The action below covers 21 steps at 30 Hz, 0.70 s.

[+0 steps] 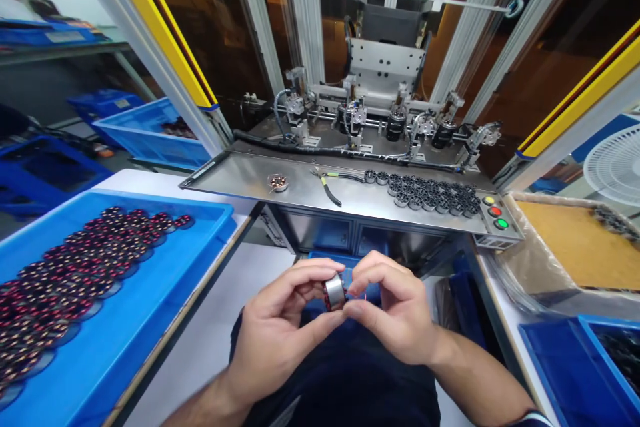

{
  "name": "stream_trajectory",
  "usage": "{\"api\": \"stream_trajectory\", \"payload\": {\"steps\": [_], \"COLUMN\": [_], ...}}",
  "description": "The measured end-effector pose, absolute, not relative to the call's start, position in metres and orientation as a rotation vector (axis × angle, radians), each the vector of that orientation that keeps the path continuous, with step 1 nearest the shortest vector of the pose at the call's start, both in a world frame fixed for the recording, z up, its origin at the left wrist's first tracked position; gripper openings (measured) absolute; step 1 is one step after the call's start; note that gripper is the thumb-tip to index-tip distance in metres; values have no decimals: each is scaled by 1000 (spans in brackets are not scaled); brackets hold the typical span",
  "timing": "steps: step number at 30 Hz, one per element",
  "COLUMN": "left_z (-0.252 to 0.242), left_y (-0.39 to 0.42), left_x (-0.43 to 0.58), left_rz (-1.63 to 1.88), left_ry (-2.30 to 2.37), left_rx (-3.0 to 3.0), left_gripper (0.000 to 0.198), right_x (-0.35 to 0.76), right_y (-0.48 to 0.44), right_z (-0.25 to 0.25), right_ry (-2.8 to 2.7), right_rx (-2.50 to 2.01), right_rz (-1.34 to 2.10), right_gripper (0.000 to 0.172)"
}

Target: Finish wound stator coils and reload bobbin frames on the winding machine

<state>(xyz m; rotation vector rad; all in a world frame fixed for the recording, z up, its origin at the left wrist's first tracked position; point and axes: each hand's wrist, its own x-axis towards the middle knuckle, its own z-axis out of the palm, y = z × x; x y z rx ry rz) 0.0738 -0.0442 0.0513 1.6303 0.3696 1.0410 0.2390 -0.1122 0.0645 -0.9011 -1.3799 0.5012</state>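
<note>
In front of my body, my left hand [283, 317] is closed around a small motor stator [335, 291], a silver ring with dark red windings at its ends. The stator is tilted on its side between thumb and fingers. My right hand [395, 300] pinches at its right end, where a thin red wire shows by the fingertips; the exact grip is partly hidden. Beyond the hands, wire cutters [331, 192] with black and green handles lie open on the metal ledge [240, 177]. A copper-wound stator [278, 183] sits left of them.
Several black-and-silver rings [435, 195] cluster on the ledge's right, near coloured push buttons [495, 211]. Behind stands a machine fixture [397, 123]. Wound stators [85, 273] fill part of a blue tray [170, 287] at left. A lined box [575, 247] and blue bin [555, 353] stand right.
</note>
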Motion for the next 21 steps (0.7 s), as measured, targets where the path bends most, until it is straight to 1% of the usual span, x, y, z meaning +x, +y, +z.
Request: {"api": "stream_trajectory", "payload": {"steps": [2,6,8,9,11,13,14,15,18,21], "left_z": [50,48,47,47,46,44,44,44,45,47], "left_y": [-44,-43,-42,-42,-42,-43,-44,-44,-45,-43], "left_x": [74,73,72,72,70,69,68,67,63,56], "left_rz": [1034,1060,1116,1148,1210,1246,1248,1243,1202,1125], "left_ry": [365,400,430,447,480,502,504,496,460,437], "left_rx": [1601,1495,1542,1603,1769,1925,1982,2022,2035,1936], "left_gripper": [42,38,38,39,42,45,46,47,49,47], "right_x": [237,240,247,252,260,265,266,265,263,267], "right_y": [-114,-121,-124,-126,-128,-127,-125,-123,-117,-115], "right_z": [63,55,51,51,56,68,75,82,97,101], "right_ry": [-1362,-1204,-1150,-1149,-1256,-1503,-1648,-1784,-2020,-2114], "right_rx": [-904,-1037,-1121,-1149,-1157,-1130,-1107,-1087,-1051,-1031], "right_rz": [504,563,589,566,403,134,9,-86,-162,-70], "right_gripper": [6,14,18,16,9,28,35,33,13,9]}}
